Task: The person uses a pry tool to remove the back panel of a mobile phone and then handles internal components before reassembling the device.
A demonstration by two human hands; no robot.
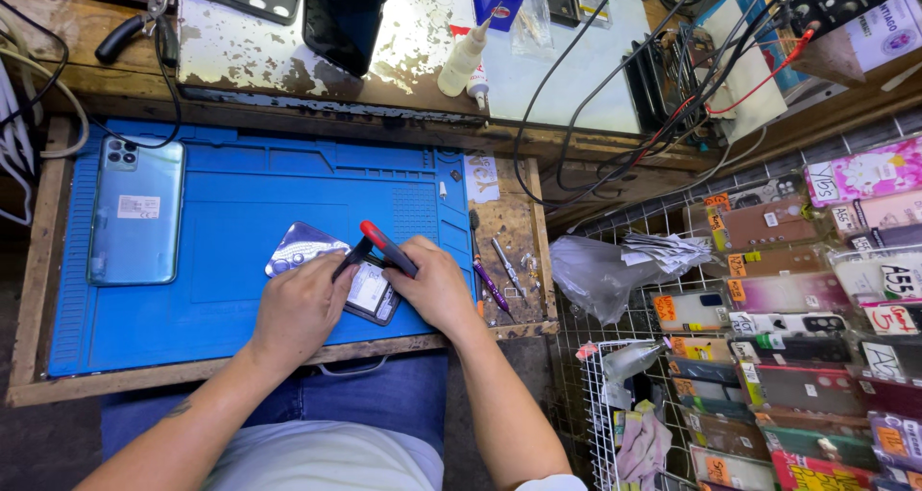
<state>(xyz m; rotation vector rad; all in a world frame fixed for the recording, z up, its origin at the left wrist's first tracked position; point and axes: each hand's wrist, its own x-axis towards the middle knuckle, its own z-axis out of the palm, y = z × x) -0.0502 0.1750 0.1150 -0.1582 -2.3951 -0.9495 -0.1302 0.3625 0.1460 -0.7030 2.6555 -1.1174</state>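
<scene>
right hand (434, 285): fingers clenched around a red-and-black handled tool (384, 247), which looks like a screwdriver or pry tool; the tip end is hidden between the two hands, so i cannot tell where it touches. left hand (300, 304): fingers curled down, pressing on and gripping the near edge of an opened phone (373, 294). the thumb side sits just beside the tool's dark end.

step in hand, as a judgement: work on the inside of the opened phone, either loosening a fastener or lifting a part, with the left hand as the clamp. the next move calls for a steady tool tip with small force only, and for the left hand to keep the phone from sliding on the mat.

the phone: dark frame, a pale rectangular patch showing inside between the hands, lying flat on the near right part of the blue work mat (240, 213). a shiny, curved back cover (300, 244) lies touching or just behind the left hand.

further out: a light blue phone (135, 211) lies back-up on the mat's left side, well apart. loose hand tools (499, 272) rest on the wooden bench edge (523, 222) right of the mat. a white squeeze bottle (463, 61) stands on the worn shelf behind. racks of phone cases (797, 357) fill the right side.
</scene>
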